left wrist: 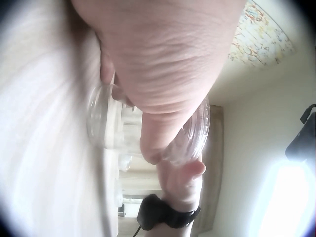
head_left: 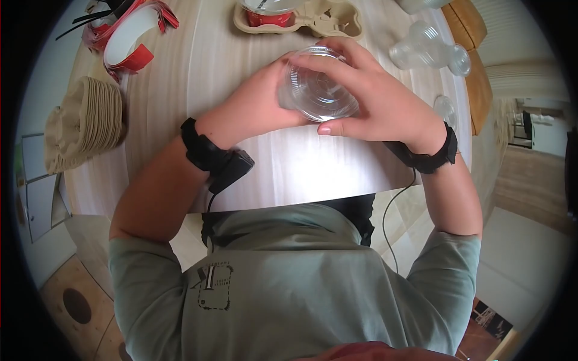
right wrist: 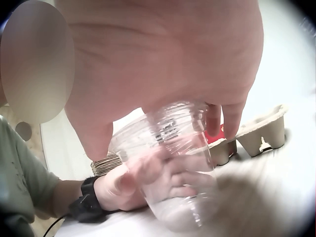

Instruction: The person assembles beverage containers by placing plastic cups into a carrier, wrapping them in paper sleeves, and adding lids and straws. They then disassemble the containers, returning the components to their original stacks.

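Observation:
A clear plastic cup (right wrist: 182, 215) stands upright on the table in the right wrist view, a clear lid (head_left: 320, 99) over its mouth. My left hand (head_left: 259, 99) grips the cup's side, its fingers showing through the plastic in the right wrist view. From above, my right hand (head_left: 385, 96) holds the lid by its rim, thumb at the near edge and fingers toward the far edge. The left wrist view shows the left thumb along the cup's side, just below the lid.
A pulp cup carrier (head_left: 328, 18) with a red cup (head_left: 270, 18) in it sits at the far side. Stacked pulp carriers (head_left: 90, 123) and red-and-white strips (head_left: 135, 42) lie at left. Clear cups (head_left: 421, 45) lie at right, near another clear lid (head_left: 445, 111).

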